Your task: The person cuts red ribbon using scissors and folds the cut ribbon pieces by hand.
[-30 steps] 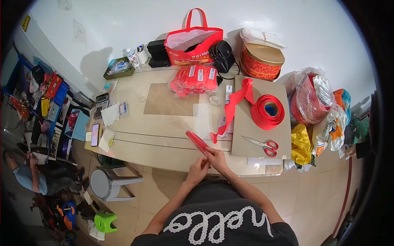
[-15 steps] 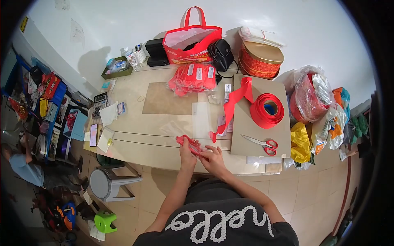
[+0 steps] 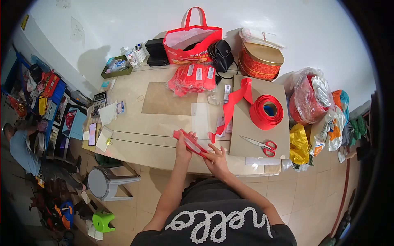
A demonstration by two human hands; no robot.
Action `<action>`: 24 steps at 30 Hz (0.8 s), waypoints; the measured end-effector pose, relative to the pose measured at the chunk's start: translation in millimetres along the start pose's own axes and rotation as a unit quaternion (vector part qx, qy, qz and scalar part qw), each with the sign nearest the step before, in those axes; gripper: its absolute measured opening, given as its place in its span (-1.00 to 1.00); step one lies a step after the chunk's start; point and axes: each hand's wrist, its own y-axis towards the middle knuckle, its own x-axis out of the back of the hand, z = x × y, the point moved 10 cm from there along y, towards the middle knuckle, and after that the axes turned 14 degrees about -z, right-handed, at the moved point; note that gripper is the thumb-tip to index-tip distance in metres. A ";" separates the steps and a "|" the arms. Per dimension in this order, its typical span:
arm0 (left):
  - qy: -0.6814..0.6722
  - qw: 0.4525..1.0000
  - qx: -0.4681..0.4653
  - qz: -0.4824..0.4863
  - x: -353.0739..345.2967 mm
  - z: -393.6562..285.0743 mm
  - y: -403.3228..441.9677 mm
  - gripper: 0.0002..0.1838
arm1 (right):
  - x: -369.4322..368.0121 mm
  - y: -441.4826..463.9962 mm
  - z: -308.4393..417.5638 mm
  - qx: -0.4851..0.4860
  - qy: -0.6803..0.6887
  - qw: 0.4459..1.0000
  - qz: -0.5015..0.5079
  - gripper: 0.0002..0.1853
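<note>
My left hand (image 3: 183, 150) and my right hand (image 3: 217, 162) hold a narrow red packet (image 3: 191, 142) between them, above the table's front edge. It looks like folded red ribbon in clear plastic, with a pale strip along it. The left fingers wrap round its upper left end; the right thumb and a finger pinch the lower right end, other fingers spread. To the right, a loose red ribbon (image 3: 234, 99) runs down beside a ribbon roll (image 3: 266, 119) on a cardboard sheet (image 3: 246, 146). Red-handled scissors (image 3: 262, 144) lie there too. Farther back is a pile of red packets (image 3: 192, 81) with white labels.
A red tote bag (image 3: 193, 39), a black handbag (image 3: 223, 55) and a gold-lidded box (image 3: 262, 59) stand at the back. A calculator (image 3: 98, 104) and phone (image 3: 92, 134) lie left. A grey stool (image 3: 102, 182) stands below the table; a person (image 3: 24, 149) is far left.
The red packet has turned and straightened between my hands, now showing its long side and pale strip. My left hand has shifted slightly left and the right fingers have spread. The person at left has moved.
</note>
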 end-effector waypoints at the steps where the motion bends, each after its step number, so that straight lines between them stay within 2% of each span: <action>1: 0.009 1.000 -0.007 -0.018 -6.7 -1.8 -11.1 -0.58 | -5.0 2.0 -4.8 -0.007 -0.002 1.000 -0.009 -0.74; 4: 0.029 0.998 0.045 0.042 6.7 26.1 -6.8 -0.46 | -26.2 10.5 -20.8 -0.024 -0.011 0.999 -0.027 -0.77; 7: 0.178 0.981 -0.023 0.071 28.8 48.3 -17.9 -0.51 | -41.9 17.9 -32.6 -0.027 -0.033 0.998 -0.041 -0.81; 10: 0.228 0.973 -0.034 0.025 52.3 53.7 -34.6 -0.62 | -50.8 19.2 -34.0 -0.010 -0.043 0.997 -0.062 -0.84; 11: 0.248 0.965 -0.077 0.021 55.6 48.3 -33.3 -0.65 | -53.9 18.5 -34.2 -0.007 -0.041 0.997 -0.062 -0.85; 13: 0.287 0.944 -0.163 0.015 54.6 36.3 -29.2 -0.69 | -56.3 19.4 -30.9 -0.001 -0.041 0.997 -0.060 -0.85; 16: 0.336 0.916 -0.221 -0.007 57.3 25.6 -27.9 -0.72 | -59.5 22.4 -24.2 -0.001 -0.034 0.998 -0.057 -0.83; 19: 0.422 0.861 -0.282 0.015 49.8 17.9 -32.5 -0.76 | -63.8 25.5 -26.8 -0.019 -0.027 0.999 -0.043 -0.81; 22: 0.481 0.820 -0.305 0.060 37.3 20.3 -49.2 -0.79 | -71.6 25.6 -36.1 -0.046 -0.035 0.998 -0.019 -0.77; 24: 0.487 0.830 -0.260 0.077 34.5 24.6 -57.5 -0.80 | -72.9 23.4 -43.5 -0.061 -0.032 0.997 -0.039 -0.78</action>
